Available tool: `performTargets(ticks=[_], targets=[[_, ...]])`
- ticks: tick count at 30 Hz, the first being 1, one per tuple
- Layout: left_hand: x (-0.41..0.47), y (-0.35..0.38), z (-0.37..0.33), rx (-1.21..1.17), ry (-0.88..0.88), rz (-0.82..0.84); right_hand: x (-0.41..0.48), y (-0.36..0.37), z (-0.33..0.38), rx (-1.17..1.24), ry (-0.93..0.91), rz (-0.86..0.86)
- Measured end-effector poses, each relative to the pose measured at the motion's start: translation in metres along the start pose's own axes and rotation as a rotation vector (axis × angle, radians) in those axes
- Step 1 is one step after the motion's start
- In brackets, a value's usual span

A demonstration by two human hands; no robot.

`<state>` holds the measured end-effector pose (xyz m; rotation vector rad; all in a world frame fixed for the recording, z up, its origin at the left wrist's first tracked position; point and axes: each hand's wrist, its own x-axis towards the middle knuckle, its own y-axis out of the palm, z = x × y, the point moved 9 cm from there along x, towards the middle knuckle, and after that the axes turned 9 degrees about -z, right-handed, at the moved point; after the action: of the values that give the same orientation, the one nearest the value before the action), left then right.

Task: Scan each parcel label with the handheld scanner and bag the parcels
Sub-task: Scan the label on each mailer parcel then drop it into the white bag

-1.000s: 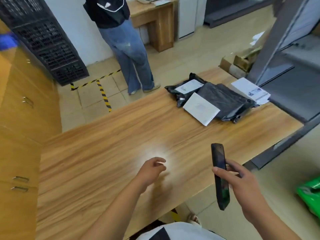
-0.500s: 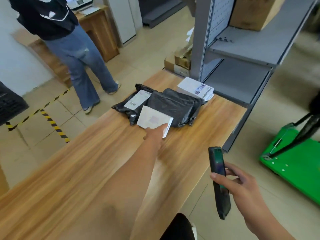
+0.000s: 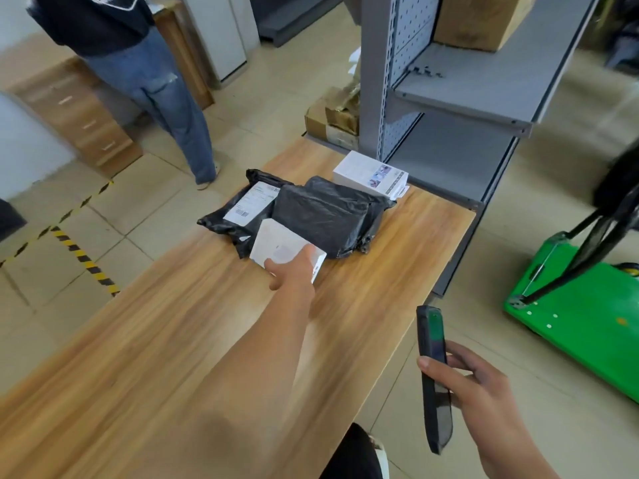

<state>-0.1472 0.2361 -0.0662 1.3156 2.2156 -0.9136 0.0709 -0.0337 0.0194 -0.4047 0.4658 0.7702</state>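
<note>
Reaching forward across the long wood-grain tabletop (image 3: 173, 340), the left hand (image 3: 294, 271) lies with its fingers on the near edge of a flat white rectangular box (image 3: 281, 245), the thumb spread out to the left against the box's near corner; whether the fingers have actually closed round the box cannot be told, since they only show laid over its top. Just beyond that hand, touching the white box's far side, sits a crumpled black plastic mailer bag (image 3: 325, 216), and to its left, partly tucked beneath it, lies a second black plastic mailer (image 3: 224, 223) carrying a white shipping label with a barcode (image 3: 250, 202). Farther still from the left hand, at the table's far end, rests a white printed carton (image 3: 371, 176), beside the upright of a grey metal shelving unit (image 3: 484, 95). The right hand (image 3: 477, 388) is off the table's right edge, nearer the body than the left, wrapped around a slim dark handheld scanner (image 3: 434, 375) held upright, thumb pressed across its front face and fingers curled behind. Right of this hand stands a green platform trolley (image 3: 570, 305) on the tiled floor. Beyond the parcels, left of the outstretched arm, a person in blue jeans (image 3: 166, 98) stands on the floor.
</note>
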Motion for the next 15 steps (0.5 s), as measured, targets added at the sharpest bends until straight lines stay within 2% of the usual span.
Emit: performTargets(ticks=[6, 12, 15], targets=[[-0.033, -0.097, 0.057, -0.065, 0.082, 0.092, -0.007, 0.021, -0.007, -0.018, -0.043, 0.157], [-0.053, -0.217, 0.132, -0.081, -0.027, 0.139, -0.032, 0.067, -0.018, -0.080, -0.072, 0.324], [-0.055, -0.267, 0.162, -0.102, -0.049, 0.091, -0.048, 0.088, -0.024, -0.135, -0.100, 0.387]])
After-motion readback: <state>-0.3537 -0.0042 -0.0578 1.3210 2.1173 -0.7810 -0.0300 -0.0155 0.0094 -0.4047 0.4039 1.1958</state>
